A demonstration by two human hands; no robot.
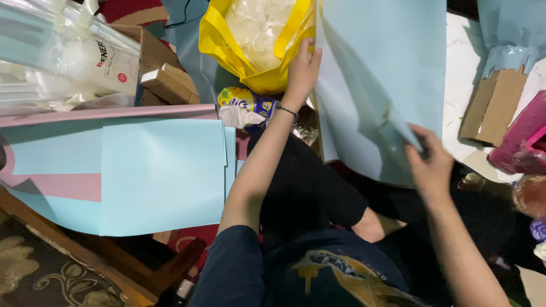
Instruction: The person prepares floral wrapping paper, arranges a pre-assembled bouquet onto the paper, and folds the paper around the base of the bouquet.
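2 bare hands work a large pale blue paper sheet (381,74) that fills the upper right of the frame. The left hand (302,71), a thin dark bracelet (286,110) at its wrist, lies flat along the sheet's left edge near the top centre, fingers stretched upward and touching the paper; whether the thumb pinches the edge from behind I cannot tell. The right hand (430,165), right of centre, is blurred; its fingers are curled loosely at the sheet's lower right corner, touching it, though how firmly they hold I cannot tell.

Just left of the left hand stands a yellow bag (219,42) stuffed with crumpled clear plastic (259,25). Below the bag lies a small white, yellow and blue packet (244,106). A stack of pale blue and pink sheets (162,173) spreads across the left middle of the frame, with small brown cardboard boxes (168,82) and clear wrapped packages (68,57) above it at the upper left. At the right edge sit a folded piece of cardboard (493,105) and a pink box (523,139). The person's dark trousers (310,182) fill the lower centre.
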